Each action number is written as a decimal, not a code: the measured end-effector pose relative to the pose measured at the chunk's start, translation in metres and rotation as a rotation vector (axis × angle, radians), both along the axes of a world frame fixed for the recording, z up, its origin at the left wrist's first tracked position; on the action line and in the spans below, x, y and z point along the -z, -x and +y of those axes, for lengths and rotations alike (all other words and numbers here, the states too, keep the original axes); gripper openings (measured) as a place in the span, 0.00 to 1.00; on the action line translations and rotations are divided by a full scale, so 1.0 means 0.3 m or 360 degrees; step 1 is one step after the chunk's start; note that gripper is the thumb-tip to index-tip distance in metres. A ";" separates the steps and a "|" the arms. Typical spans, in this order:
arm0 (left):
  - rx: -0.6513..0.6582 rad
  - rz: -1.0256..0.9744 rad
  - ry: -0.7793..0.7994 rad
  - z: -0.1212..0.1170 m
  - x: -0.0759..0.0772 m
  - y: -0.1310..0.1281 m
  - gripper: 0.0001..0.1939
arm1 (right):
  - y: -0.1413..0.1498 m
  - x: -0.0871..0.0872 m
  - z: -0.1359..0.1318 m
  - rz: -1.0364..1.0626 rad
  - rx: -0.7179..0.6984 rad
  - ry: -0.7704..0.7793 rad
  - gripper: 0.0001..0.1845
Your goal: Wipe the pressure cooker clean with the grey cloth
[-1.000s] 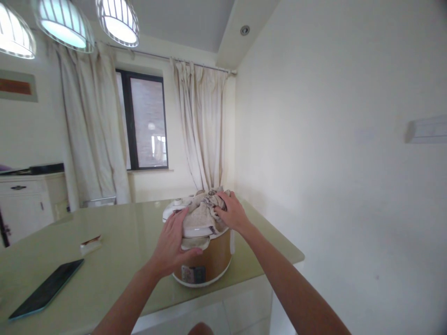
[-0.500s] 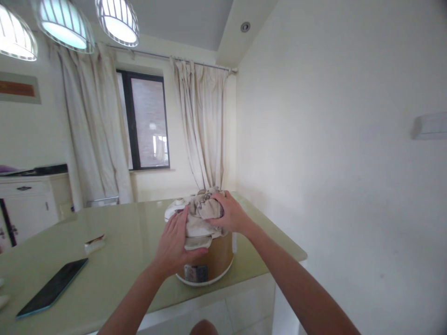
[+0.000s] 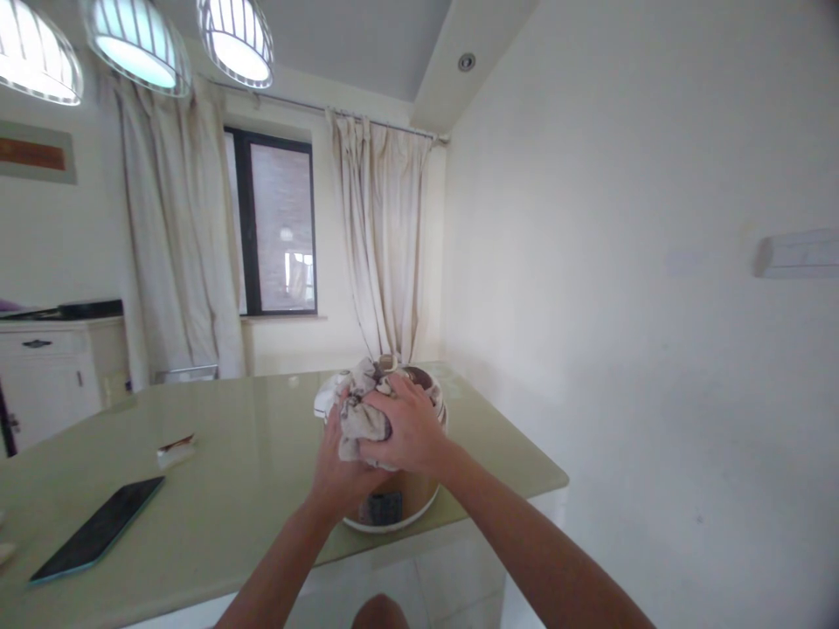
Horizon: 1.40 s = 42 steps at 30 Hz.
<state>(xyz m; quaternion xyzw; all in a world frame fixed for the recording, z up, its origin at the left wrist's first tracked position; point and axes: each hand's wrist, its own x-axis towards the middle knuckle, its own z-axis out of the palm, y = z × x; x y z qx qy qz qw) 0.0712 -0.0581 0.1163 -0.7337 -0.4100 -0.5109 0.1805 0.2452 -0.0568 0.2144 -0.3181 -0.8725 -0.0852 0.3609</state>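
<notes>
A rice cooker point(image 3: 399, 502) with a white lid and tan body stands near the right front corner of the pale green table point(image 3: 229, 463). A crumpled beige cloth point(image 3: 357, 411) lies bunched on the front of its lid. My right hand point(image 3: 406, 428) is closed over the cloth, pressing it onto the lid. Underneath the right hand, my left hand point(image 3: 337, 476) rests against the cooker's front; its fingers are mostly hidden.
A dark phone point(image 3: 98, 528) lies flat at the table's left front. A small white and brown packet point(image 3: 176, 450) sits further back. A white wall point(image 3: 622, 262) runs close along the right. Curtains point(image 3: 386, 253) and a window stand behind the table; a white cabinet point(image 3: 52, 367) is at the far left.
My right hand has pulled the cloth from the back of the lid toward me, bunching it at the front. My left hand has slid under the right hand.
</notes>
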 end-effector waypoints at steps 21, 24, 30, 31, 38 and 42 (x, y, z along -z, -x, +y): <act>0.0241 -0.0501 0.0165 -0.074 -0.239 0.066 0.40 | 0.132 -0.072 0.102 -0.0347 -0.0098 -0.0046 0.29; 0.0157 -0.0490 0.0305 -0.050 -0.244 0.131 0.30 | -0.017 -0.041 0.129 -0.0159 -0.0248 0.0003 0.34; -0.0050 -0.0502 0.0583 0.134 -0.199 0.213 0.37 | -0.249 0.005 0.257 0.0405 0.0077 0.0324 0.17; -0.0065 -0.0525 0.0594 0.170 -0.189 0.214 0.37 | -0.252 -0.001 0.286 0.0410 0.0151 0.0370 0.17; -0.0047 -0.0554 0.0507 0.254 -0.129 0.217 0.29 | -0.151 -0.073 0.445 0.0192 0.0637 0.0629 0.30; -0.0036 -0.0540 0.0474 0.250 -0.116 0.224 0.27 | -0.163 -0.051 0.408 0.0301 0.0495 0.0633 0.32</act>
